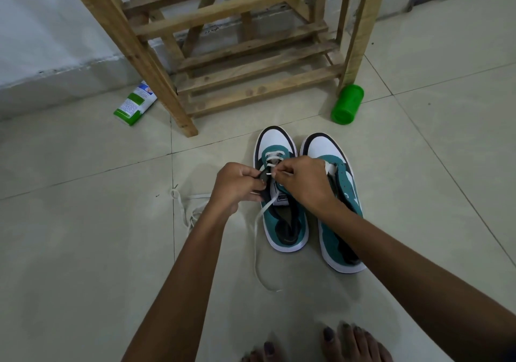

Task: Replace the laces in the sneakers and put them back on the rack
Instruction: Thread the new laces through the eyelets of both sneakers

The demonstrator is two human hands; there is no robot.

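Note:
Two teal, white and black sneakers stand side by side on the tiled floor, toes pointing to the wooden rack [245, 54]. The left sneaker [282, 222] has a white lace [258, 238] threaded through its lowest eyelets, one end trailing on the floor. My left hand [237, 185] pinches the dark eyelet flap of this sneaker. My right hand [301, 182] pinches the lace tip at an eyelet. The right sneaker [335, 194] shows no lace and my right forearm partly covers it. Another white lace [184, 208] lies loose on the floor, left of my left wrist.
A green and white packet [136, 104] lies by the rack's left leg. A green plastic cup [347, 104] lies on its side by the right leg. A white wall runs along the left. Bare toes [349, 342] show at the bottom edge.

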